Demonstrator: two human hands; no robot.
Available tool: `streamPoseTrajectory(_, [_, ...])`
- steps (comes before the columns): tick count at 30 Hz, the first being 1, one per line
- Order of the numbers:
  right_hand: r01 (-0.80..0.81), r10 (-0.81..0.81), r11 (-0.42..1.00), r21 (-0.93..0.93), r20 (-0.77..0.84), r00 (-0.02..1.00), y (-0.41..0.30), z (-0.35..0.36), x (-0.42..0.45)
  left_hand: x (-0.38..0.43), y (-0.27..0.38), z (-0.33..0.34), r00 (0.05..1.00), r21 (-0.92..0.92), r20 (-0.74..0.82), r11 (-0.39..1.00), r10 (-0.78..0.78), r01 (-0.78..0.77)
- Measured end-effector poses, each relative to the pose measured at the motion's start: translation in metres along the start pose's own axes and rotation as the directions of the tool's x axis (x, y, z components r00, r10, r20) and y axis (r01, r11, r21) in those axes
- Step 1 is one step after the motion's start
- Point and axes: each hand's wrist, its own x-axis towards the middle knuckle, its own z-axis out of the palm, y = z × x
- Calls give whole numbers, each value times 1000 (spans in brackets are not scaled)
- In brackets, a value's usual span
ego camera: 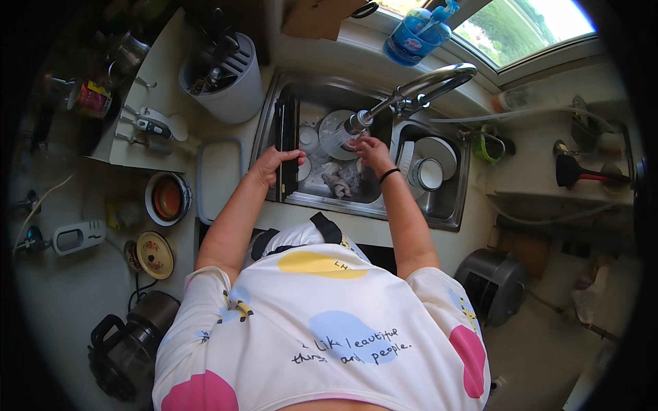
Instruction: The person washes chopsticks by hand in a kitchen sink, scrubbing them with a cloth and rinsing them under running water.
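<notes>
My left hand (280, 162) grips a long, thin black panel (287, 180) standing on edge along the left side of the stainless-steel sink (336, 204). Its thumb lies across the panel's top edge. My right hand (374, 154) is under the spray of the chrome faucet (358, 122), fingers curled beside a small round vessel partly hidden by the water. Whether they hold it is unclear. A white plate (331, 128), a small white bowl (308, 137) and a crumpled grey cloth (336, 185) lie in the wet left basin.
White dishes (439, 154) and an enamel mug (427, 173) stand in the right basin. Blue pump soap (417, 36) is on the windowsill. A white utensil holder (226, 85) stands left, near a tray (221, 149) and nested bowls (167, 198). A black spatula (568, 171) lies right.
</notes>
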Motion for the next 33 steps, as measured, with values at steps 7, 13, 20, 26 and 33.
streamPoseTrajectory(7, [272,-286,951,-144,-81,955,-34,-48,61,-5,-2,-12,999,-78,-42,997,-14,10])
streamPoseTrajectory(13, [289,-290,957,-26,-21,957,-58,-53,63,-8,-7,-22,994,-86,-104,996,-46,37])
streamPoseTrajectory(20, [421,-399,876,234,-137,906,-35,-104,70,-8,-7,-14,995,-78,-94,996,-46,38])
streamPoseTrajectory(26, [127,-123,979,161,-36,992,-14,-50,12,-2,-13,-6,993,-47,-96,997,-67,62])
streamPoseTrajectory(33, [56,-53,998,0,308,950,13,37,-23,-1,-11,18,994,32,-48,995,-94,95])
